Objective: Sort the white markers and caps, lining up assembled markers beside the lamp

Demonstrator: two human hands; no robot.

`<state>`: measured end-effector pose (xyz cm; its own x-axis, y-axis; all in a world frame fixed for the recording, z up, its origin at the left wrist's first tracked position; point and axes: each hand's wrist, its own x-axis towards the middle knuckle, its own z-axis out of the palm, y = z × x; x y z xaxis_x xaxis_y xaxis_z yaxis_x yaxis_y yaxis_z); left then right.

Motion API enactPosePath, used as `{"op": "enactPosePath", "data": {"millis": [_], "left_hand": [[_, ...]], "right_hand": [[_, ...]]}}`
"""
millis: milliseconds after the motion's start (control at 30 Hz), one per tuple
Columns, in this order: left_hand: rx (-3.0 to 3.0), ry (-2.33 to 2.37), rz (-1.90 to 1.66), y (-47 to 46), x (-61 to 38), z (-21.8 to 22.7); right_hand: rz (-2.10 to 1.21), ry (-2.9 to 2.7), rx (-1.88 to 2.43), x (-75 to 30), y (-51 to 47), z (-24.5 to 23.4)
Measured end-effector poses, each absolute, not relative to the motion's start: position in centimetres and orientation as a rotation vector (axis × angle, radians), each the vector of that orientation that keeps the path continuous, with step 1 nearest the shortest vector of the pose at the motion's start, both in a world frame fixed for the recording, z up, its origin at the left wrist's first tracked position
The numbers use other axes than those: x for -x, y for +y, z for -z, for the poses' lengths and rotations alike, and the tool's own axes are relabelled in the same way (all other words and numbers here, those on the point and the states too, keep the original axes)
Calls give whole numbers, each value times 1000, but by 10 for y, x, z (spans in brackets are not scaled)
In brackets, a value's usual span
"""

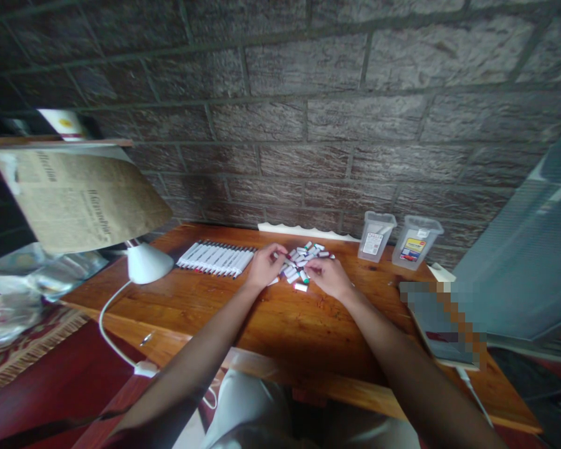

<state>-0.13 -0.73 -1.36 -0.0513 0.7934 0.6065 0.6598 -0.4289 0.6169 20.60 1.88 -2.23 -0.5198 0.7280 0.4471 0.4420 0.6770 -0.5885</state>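
Observation:
A loose pile of short white caps with coloured ends, seemingly marker caps, lies mid-table. At the pile's left edge is my left hand, its fingers curled and thumb drawn in; what they pinch, if anything, is too small to make out. My right hand reaches over the pile's right side, fingertips pressed together, their contents likewise unclear. Left of my hands, several white markers with dark ends lie side by side in a neat row.
Two clear plastic containers with labels stand at the back right. A lamp with a newsprint shade and white cord occupies the left. A tablet-like device, partly blurred out, lies on the right. A white scalloped strip runs along the brick wall.

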Motion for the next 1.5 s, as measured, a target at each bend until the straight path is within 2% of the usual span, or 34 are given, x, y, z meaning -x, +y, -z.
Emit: {"op": "enactPosePath", "data": {"millis": [1500], "left_hand": [[-2111, 1534, -1388, -6, 0, 19]], "right_hand": [[-547, -2215, 864, -204, 17, 24]]}}
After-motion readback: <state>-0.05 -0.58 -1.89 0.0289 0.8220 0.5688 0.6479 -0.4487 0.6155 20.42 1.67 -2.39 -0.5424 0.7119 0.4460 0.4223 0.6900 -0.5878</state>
